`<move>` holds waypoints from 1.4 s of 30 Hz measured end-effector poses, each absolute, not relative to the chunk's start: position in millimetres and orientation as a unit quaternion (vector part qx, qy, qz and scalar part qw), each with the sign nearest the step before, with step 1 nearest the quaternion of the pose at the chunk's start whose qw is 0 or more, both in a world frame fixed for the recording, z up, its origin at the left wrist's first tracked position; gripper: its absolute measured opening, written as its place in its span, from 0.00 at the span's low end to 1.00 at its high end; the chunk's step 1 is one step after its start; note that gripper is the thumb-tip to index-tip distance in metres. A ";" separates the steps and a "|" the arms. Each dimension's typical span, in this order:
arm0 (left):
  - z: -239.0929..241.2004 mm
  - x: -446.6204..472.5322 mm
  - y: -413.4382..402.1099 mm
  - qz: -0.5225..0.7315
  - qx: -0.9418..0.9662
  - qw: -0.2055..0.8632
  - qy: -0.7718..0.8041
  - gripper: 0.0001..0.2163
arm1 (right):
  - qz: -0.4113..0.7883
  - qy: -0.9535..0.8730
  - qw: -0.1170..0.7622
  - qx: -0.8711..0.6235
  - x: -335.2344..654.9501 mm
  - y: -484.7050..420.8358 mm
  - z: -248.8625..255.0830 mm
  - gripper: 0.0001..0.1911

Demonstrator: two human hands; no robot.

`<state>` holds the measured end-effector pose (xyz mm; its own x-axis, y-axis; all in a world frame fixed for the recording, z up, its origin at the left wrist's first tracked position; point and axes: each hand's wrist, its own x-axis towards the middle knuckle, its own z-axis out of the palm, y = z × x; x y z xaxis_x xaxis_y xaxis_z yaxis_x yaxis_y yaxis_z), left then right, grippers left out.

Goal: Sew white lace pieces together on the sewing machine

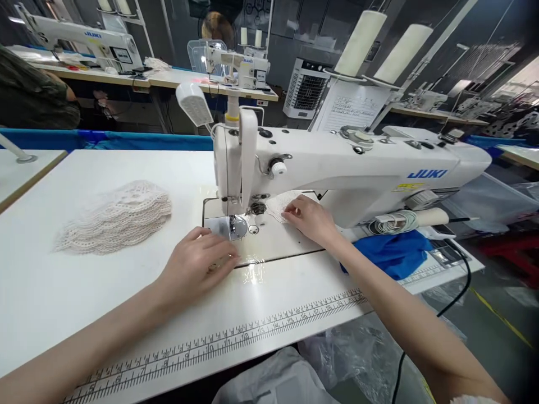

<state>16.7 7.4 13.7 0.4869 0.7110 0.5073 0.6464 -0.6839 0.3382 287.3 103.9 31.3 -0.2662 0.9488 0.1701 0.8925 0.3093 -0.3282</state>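
A white JUKI sewing machine [353, 163] stands on a white table [84, 292]. My left hand [197, 264] rests on the table in front of the needle plate [233, 227], fingers curled over a small piece of lace that is mostly hidden. My right hand [309, 219] lies under the machine arm, fingertips pinching a small white lace piece [280, 206] on the machine bed. A stack of white lace pieces [115, 216] lies to the left of the machine.
A blue cloth [393, 252] and a coil of white trim [391, 223] sit right of the machine. A ruler strip [236, 336] runs along the table's front edge. Clear plastic bags [320, 365] hang below. Other sewing machines [238, 64] stand behind; a person's shoulder [29, 90] at far left.
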 end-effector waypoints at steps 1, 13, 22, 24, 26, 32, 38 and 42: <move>10.5 18.7 7.7 0.329 0.855 0.059 0.396 0.06 | 0.088 -0.789 0.162 -0.586 285.8 106.9 30.0 0.08; 8.8 8.7 7.8 0.272 0.773 0.166 0.548 0.15 | 0.170 -0.835 0.099 -0.514 254.1 63.2 49.8 0.05; 4.2 9.0 5.7 0.225 0.788 0.156 0.551 0.10 | 0.424 -0.847 0.131 -0.292 200.3 3.6 43.6 0.06; 4.9 10.1 4.6 0.224 0.783 0.186 0.549 0.10 | 0.416 -0.831 0.169 -0.327 207.2 12.4 41.6 0.06; 6.2 11.1 4.3 0.229 0.773 0.211 0.553 0.11 | 0.363 -0.822 0.207 -0.386 215.1 25.9 38.4 0.06; 9.5 10.8 5.1 0.245 0.769 0.223 0.546 0.10 | 0.446 -0.785 0.116 -0.415 218.4 58.5 32.5 0.14; 5.1 11.8 4.7 0.285 0.784 0.182 0.520 0.08 | 0.456 -0.781 0.140 -0.402 211.8 56.9 28.0 0.06; 0.3 11.9 3.8 0.314 0.824 0.040 0.469 0.04 | 0.363 -0.828 0.253 -0.345 215.2 44.9 15.9 0.02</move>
<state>11.9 3.8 0.3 0.3622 0.7982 0.4812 0.7484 -0.5568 0.3603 215.2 44.9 15.9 -0.6337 0.7551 0.1680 0.3884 0.4984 -0.7751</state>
